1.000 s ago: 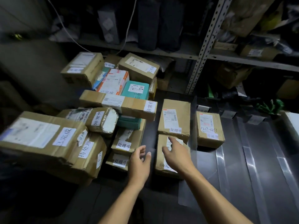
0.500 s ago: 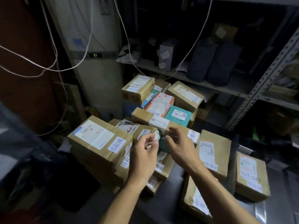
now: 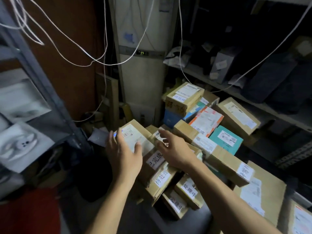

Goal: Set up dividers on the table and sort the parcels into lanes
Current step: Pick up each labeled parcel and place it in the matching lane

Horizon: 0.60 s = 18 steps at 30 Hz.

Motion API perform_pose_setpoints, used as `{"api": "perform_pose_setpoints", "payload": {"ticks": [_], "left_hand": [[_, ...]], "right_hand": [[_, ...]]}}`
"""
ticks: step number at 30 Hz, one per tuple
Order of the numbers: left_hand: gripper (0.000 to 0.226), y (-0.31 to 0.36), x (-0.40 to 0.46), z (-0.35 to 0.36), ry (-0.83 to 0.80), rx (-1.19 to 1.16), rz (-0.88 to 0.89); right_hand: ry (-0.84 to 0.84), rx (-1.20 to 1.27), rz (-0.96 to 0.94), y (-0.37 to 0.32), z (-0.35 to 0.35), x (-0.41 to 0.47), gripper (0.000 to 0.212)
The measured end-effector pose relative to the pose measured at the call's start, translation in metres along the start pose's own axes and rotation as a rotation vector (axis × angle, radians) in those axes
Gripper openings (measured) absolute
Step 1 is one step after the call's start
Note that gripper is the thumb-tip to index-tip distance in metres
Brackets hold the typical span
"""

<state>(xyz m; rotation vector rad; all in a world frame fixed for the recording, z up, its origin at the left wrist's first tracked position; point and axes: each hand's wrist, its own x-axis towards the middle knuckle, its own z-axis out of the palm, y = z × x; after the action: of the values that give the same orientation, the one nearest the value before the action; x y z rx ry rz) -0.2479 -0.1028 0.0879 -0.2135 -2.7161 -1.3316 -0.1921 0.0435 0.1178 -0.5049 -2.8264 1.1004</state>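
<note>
Since the earlier frame both hands have moved left and away from the body, from in front of the pile to over the large cardboard box (image 3: 148, 146) at its left end; the view has swung left too. About a dozen parcels are heaped here, mostly brown cartons, one teal box (image 3: 226, 140) right of the large box, one orange-edged parcel (image 3: 206, 121) behind that; two hands are visible. White cables (image 3: 81, 46) hang above the large box; a grey shelf (image 3: 236, 93) runs behind it. The left hand (image 3: 124, 153) hovers over the box's white label, fingers spread and straight, gripping nothing; the right hand (image 3: 173, 152) reaches across its far right edge, fingers loosely extended, contact unclear.
</note>
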Motion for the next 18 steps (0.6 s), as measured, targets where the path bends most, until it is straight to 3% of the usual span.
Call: {"api": "perform_pose_setpoints", "payload": {"ticks": [5,9,16,18], "left_hand": [[0.081,-0.018,-0.001,0.012,-0.067,-0.160,-0.158],[0.080,-0.018,0.001,0.015,-0.090,-0.238,-0.202],[0.068,0.000,0.014,0.009,-0.028,-0.306,-0.102],[0.066,0.011,0.015,0.008,-0.049,-0.317,-0.090]], "right_hand": [[-0.133,-0.036,0.083,0.015,0.017,0.020,0.030],[-0.097,0.000,0.090,0.024,0.020,0.026,0.016],[0.059,0.284,0.154,0.014,-0.002,0.010,0.046],[0.087,0.366,0.147,0.012,-0.015,0.000,0.043]]}}
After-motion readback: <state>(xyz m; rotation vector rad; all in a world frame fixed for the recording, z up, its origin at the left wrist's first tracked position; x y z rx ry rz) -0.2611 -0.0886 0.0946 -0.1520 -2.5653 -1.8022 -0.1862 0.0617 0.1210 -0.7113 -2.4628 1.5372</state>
